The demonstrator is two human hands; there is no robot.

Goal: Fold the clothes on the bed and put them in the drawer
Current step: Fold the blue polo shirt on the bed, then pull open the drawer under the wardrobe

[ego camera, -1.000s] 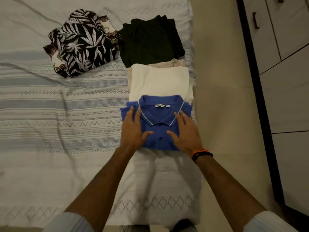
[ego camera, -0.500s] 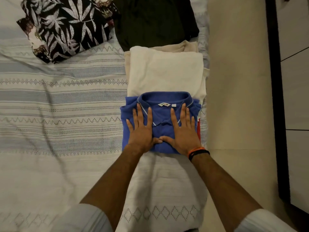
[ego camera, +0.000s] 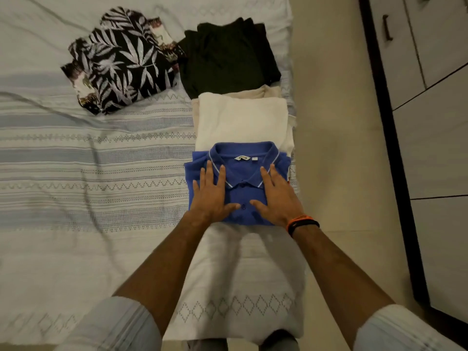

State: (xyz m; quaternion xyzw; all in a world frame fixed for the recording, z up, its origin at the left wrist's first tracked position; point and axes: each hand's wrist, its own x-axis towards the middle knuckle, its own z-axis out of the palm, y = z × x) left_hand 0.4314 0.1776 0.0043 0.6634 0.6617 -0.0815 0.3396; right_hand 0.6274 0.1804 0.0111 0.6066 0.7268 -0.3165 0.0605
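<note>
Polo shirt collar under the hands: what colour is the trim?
Head view: the folded blue polo shirt has a blue collar edged with a thin white stripe.

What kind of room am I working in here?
Most likely a bedroom: a bed with a striped sheet, folded clothes on it such as the blue polo, and a handled wardrobe or drawer unit across the floor.

A bed (ego camera: pixel 76 173) with a pale striped sheet stands beside a beige floor (ego camera: pixel 336 148). Grey cupboard doors (ego camera: pixel 435 138) with dark edges are at right; light is dim.
</note>
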